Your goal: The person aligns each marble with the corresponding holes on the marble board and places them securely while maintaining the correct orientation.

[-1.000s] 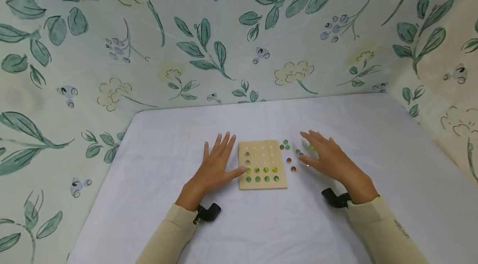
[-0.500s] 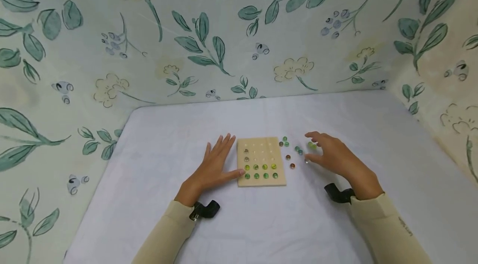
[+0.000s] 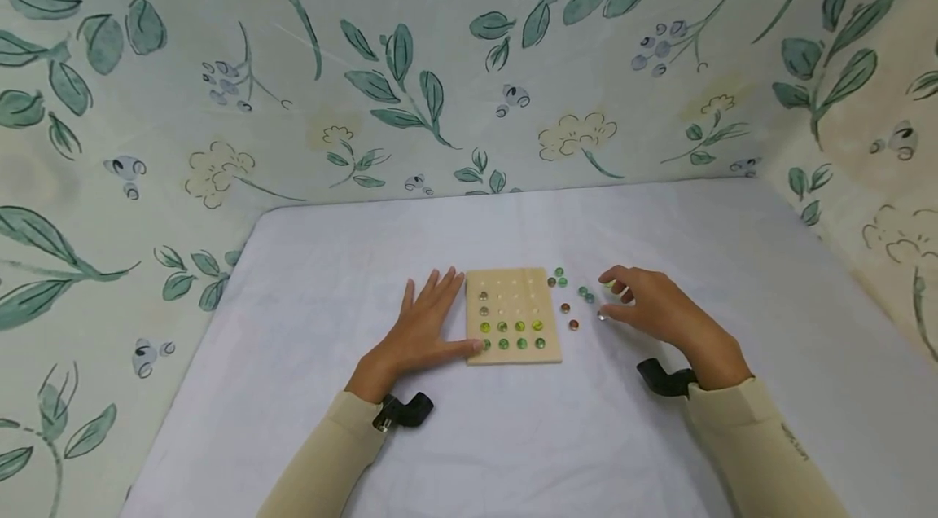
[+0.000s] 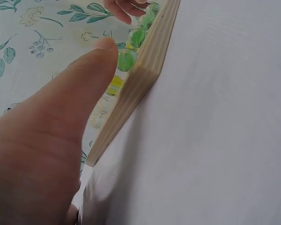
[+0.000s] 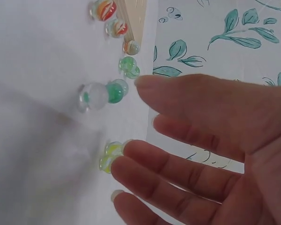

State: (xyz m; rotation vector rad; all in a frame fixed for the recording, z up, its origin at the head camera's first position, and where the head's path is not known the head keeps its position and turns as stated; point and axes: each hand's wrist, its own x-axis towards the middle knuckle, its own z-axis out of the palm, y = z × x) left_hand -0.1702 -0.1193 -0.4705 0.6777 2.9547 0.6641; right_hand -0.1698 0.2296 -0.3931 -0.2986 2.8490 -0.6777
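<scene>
Pale wood makes up the board (image 3: 509, 357) in the head view, lying on the white tabletop (image 3: 330, 274) with its two nearest rows full of seated marbles (image 3: 503, 344). The right hand (image 3: 650, 305) has curled its fingers further within the last half second, over the loose marbles (image 3: 574, 325) right of the board; choosing one seems under way, none yet taken. The left hand (image 3: 421, 328), spread and gripping nothing, has its thumb slightly lower, by the corner marble.

The left wrist view adds the board's layered edge; whether the thumb touches that green marble I cannot tell.

The right wrist view shows bent, parted fingers holding nothing, and both yellow-green marbles (image 5: 105, 163), largely hidden from the head camera.
</scene>
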